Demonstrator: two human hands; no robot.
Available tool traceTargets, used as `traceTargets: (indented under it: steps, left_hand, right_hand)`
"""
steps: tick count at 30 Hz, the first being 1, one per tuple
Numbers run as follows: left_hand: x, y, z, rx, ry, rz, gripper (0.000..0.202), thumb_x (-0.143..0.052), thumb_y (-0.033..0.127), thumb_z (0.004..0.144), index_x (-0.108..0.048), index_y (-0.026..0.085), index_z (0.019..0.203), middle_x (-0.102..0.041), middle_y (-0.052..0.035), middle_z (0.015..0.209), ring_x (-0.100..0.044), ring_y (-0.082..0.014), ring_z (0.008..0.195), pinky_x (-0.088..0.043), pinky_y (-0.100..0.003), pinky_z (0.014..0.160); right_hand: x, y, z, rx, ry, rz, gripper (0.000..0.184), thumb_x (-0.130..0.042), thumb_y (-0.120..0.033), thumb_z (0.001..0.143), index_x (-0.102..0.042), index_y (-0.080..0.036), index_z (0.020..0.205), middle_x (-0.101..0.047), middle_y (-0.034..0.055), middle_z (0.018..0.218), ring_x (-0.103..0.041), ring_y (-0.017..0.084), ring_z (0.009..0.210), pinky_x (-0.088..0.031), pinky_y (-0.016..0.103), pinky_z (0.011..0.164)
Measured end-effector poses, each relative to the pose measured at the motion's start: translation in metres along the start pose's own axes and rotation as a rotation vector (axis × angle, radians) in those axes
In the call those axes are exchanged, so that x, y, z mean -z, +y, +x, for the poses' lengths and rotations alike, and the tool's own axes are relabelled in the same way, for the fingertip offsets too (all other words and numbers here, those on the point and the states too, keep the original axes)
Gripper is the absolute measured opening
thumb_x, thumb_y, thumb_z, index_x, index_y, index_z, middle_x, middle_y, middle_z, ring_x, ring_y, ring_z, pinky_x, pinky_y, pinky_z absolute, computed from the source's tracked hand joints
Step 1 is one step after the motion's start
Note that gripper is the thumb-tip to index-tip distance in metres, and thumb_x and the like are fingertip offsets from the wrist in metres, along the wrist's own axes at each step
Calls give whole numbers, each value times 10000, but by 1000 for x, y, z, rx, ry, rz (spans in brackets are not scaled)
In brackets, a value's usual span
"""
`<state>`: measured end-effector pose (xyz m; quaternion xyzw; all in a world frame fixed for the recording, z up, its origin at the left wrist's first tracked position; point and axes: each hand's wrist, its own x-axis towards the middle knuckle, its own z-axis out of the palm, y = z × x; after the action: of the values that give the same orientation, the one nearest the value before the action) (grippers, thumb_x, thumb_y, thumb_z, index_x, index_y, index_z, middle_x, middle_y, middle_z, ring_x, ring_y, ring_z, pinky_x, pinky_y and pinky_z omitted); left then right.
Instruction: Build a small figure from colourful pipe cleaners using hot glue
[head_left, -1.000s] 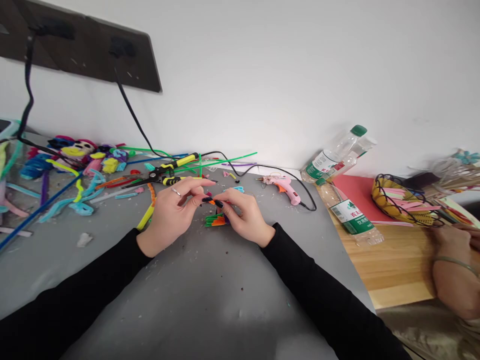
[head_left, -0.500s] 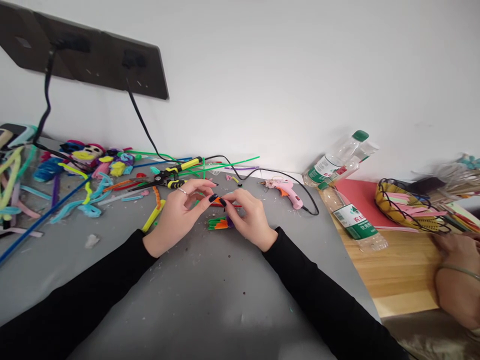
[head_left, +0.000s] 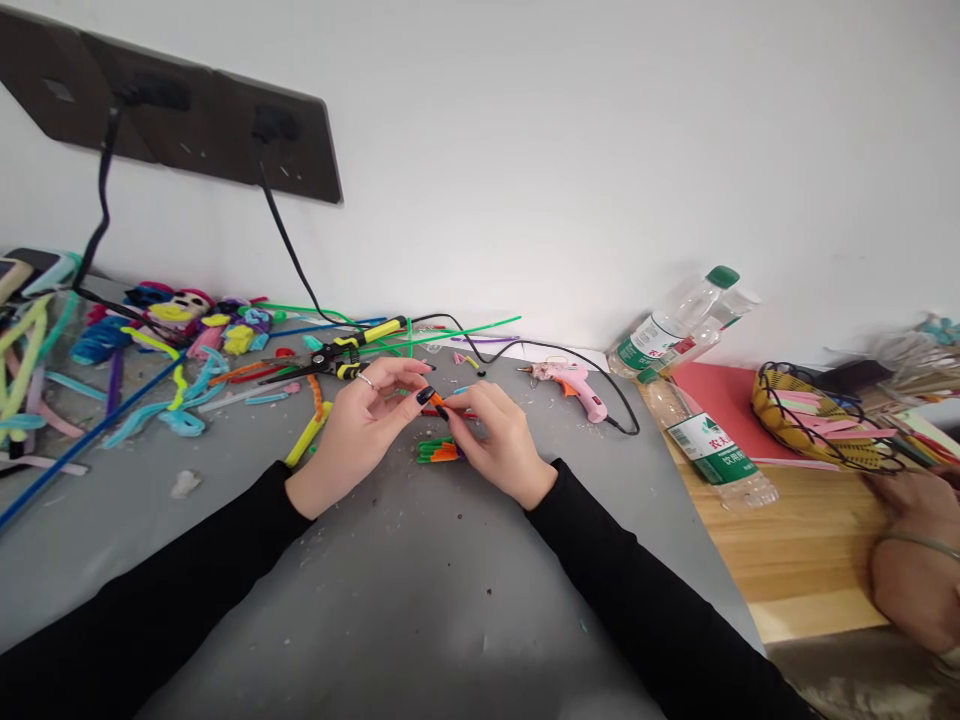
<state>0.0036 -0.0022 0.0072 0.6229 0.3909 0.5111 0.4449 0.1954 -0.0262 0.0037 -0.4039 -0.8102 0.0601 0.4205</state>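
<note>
With left hand (head_left: pixel 358 428) and right hand (head_left: pixel 500 440), our grip pinches the orange chenille piece (head_left: pixel 436 400) at twelve o'clock from the green-and-orange bundle (head_left: pixel 437 451); uneven pulling could slip it free.

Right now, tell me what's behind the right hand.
A green and orange bundle peeks out past the right hand. Its right end, and the table directly behind the hand, are covered.
</note>
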Motion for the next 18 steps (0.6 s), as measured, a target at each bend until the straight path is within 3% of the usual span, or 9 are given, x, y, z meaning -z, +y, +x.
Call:
traceTargets:
  steps: [8, 18]
  left_hand:
    - [1, -2, 2, -10, 29, 5, 303, -746, 424, 847, -683, 207, 1049, -737, -100, 1110, -710, -236, 992, -618, -379, 861]
    - [1, -1, 0, 11, -8, 23, 273, -693, 328, 850, -683, 201, 1092, -698, -92, 1129, -686, -222, 1006, -614, -359, 855]
  right_hand:
    - [3, -1, 1, -1, 3, 21, 174, -474, -158, 1024, -622, -201, 1106, -709, 58, 906, -616, 189, 842, -479, 327, 772]
    - [1, 2, 1, 32, -42, -69, 201, -462, -156, 1029, -623, -219, 1132, -681, 62, 892, -581, 198, 811, -453, 338, 757]
